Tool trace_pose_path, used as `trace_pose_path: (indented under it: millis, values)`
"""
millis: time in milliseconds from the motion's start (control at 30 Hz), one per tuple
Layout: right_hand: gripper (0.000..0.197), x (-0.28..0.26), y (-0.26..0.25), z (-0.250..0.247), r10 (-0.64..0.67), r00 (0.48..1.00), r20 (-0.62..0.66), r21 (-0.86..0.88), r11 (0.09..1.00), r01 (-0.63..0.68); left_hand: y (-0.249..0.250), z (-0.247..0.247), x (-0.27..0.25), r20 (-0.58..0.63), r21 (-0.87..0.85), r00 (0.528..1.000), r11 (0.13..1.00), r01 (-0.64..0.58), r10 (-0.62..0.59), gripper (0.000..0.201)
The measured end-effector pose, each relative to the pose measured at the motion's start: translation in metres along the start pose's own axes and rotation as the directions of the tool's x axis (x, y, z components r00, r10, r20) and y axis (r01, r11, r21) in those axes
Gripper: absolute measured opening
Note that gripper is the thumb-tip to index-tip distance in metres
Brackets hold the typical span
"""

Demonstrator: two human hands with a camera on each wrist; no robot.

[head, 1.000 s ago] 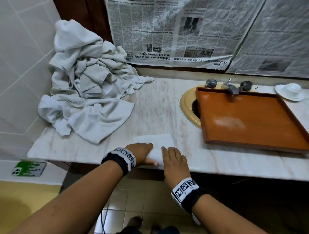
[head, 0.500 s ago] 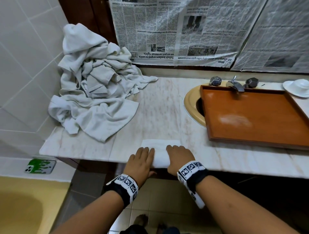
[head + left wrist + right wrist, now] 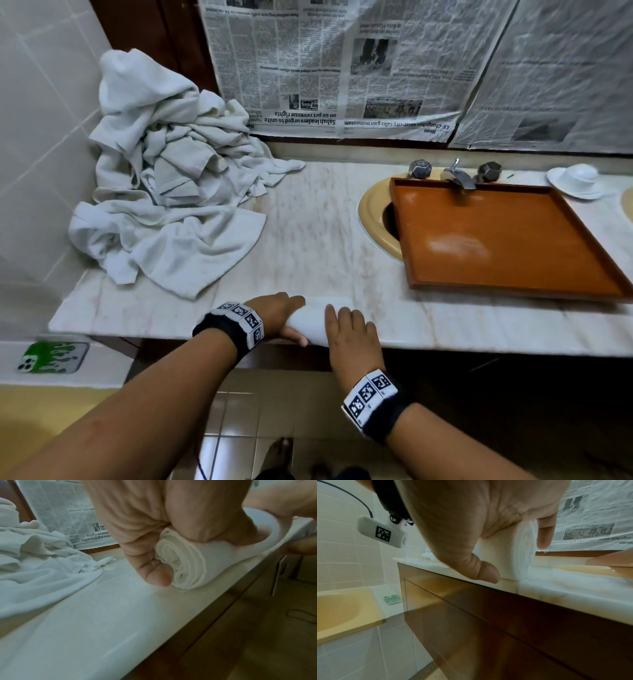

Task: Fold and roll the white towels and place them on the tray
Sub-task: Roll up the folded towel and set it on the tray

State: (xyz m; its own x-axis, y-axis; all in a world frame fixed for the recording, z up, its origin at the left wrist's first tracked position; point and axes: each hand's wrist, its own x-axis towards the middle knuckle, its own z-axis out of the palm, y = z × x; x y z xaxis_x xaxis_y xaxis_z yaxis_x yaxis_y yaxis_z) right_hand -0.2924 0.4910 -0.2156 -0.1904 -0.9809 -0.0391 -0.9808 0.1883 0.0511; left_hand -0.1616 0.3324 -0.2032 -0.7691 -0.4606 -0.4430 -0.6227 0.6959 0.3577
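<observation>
A small white towel (image 3: 311, 325), rolled into a tight cylinder, lies at the front edge of the marble counter (image 3: 308, 240). My left hand (image 3: 291, 320) grips its left end, where the spiral of layers (image 3: 185, 563) shows beside my thumb (image 3: 158, 576). My right hand (image 3: 349, 323) lies curled over the right end of the roll (image 3: 513, 553), thumb on the near side. The orange wooden tray (image 3: 496, 246) sits over the sink to the right, with nothing on it. A heap of loose white towels (image 3: 164, 205) fills the counter's left back corner.
A faucet (image 3: 457, 176) with two knobs stands behind the tray, and a white cup on a saucer (image 3: 577, 180) sits at the far right. Newspaper (image 3: 342, 68) covers the wall behind. A phone in a green case (image 3: 51, 356) lies on a ledge at lower left.
The flat folded towel has been rolled up from its near end into a thick roll. My left hand has shifted to grip the roll's left end; my right stays on top.
</observation>
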Motion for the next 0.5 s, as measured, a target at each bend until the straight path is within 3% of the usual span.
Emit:
trace_pose_path:
  millis: [100,200,233,300,367,400,500]
  values:
    - [0.077,0.01,0.005,-0.003,0.011,0.999,0.031,-0.009,1.0,-0.011,0.001,-0.001,-0.001,-0.014,0.011,0.999,0.999,0.036,-0.036,0.097]
    - [0.071,0.016,0.007,-0.015,0.011,0.994,0.113,0.0,1.0,-0.011,0.0,0.013,-0.011,-0.186,-0.078,0.967,0.984,0.162,-0.174,0.094]
    - [0.072,0.017,0.008,-0.017,0.008,0.99,0.143,0.01,1.0,-0.009,0.0,0.02,-0.016,-0.273,-0.187,0.928,0.96,0.209,-0.255,0.095]
    - [0.075,0.025,0.014,-0.018,-0.004,0.99,0.144,0.042,0.999,-0.002,-0.002,0.033,-0.025,-0.362,-0.471,0.805,0.838,0.277,-0.47,0.092]
    - [0.074,0.037,0.019,-0.021,0.02,0.992,0.124,0.092,0.995,-0.031,0.0,0.038,-0.029,-0.283,-0.626,0.725,0.694,0.356,-0.627,0.068]
    - [0.071,0.043,0.02,-0.021,0.033,0.991,0.128,0.13,0.99,-0.05,0.001,0.039,-0.028,-0.229,-0.665,0.729,0.651,0.367,-0.645,0.056]
    - [0.06,0.059,0.02,-0.022,0.074,0.98,0.185,0.234,0.965,-0.117,0.008,0.039,-0.022,-0.093,-0.862,0.826,0.461,0.213,-0.555,0.055]
